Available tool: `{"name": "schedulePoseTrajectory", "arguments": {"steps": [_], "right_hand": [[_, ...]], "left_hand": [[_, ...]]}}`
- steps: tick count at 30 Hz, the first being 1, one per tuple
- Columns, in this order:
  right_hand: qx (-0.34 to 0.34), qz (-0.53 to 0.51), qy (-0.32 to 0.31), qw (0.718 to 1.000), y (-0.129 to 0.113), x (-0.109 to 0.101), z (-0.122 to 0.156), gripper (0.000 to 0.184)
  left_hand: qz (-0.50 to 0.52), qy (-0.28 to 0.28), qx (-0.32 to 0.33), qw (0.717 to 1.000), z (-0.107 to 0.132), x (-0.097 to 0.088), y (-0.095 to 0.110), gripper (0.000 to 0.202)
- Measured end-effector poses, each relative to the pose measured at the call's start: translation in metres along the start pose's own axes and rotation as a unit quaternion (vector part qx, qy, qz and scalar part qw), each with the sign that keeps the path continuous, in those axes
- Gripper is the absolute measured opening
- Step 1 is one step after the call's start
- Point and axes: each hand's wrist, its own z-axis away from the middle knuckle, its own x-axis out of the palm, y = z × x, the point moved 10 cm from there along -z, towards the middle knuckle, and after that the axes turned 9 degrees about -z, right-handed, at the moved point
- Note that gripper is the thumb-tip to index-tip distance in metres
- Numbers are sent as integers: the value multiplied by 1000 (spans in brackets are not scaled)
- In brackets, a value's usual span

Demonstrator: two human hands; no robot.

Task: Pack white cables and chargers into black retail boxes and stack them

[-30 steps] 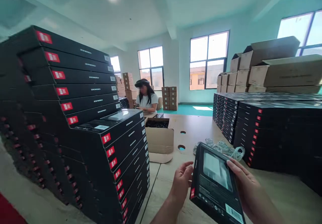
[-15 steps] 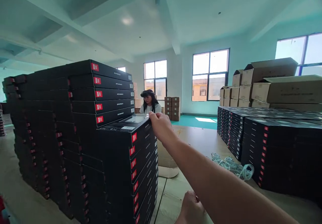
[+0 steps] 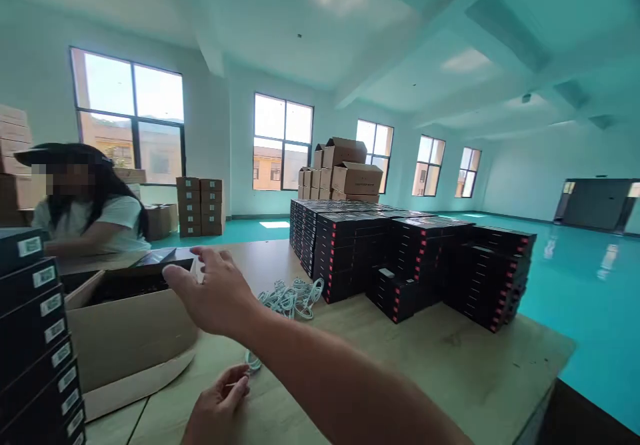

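My right hand (image 3: 215, 291) reaches out with thumb and fingers apart, holding nothing. It is in front of the right end of an open cardboard box (image 3: 135, 335), which has dark contents. Lower down, my left hand (image 3: 220, 398) is closed in a pinch. A loop of white cable (image 3: 253, 361) shows at its fingertips, partly behind my right forearm. Beyond the forearm, a tangled heap of white cables (image 3: 290, 298) lies on the table (image 3: 320, 378). A stack of black boxes (image 3: 37, 338) with white labels stands at the left edge.
Large stacks of black boxes (image 3: 360, 251) with red marks cover the table's far side. Brown cartons (image 3: 357, 178) are piled behind them, and more cartons (image 3: 200, 208) stand by the wall. A person (image 3: 95, 211) in a white shirt is at the left. The table's edge runs along the right.
The view has swung right. My right hand has let go of the top black box on the stack and opened away from it. White cable now shows at my left hand.
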Motion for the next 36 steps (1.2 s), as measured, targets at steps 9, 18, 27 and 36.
{"name": "schedulePoseTrajectory", "arguments": {"steps": [9,18,27,36], "right_hand": [[268,465,205,819,185,-323,177,51],[123,533,180,818,184,-313,209,24],[-278,308,34,909,74,-40,207,41],[166,-265,-36,949,176,8,182,46]], "left_hand": [[39,-5,-18,999,-10,8,-1,43],[89,3,-1,996,-12,21,-1,48],[560,-16,-78,825,6,40,10,66],[446,100,-54,888,14,-11,8,64]]}}
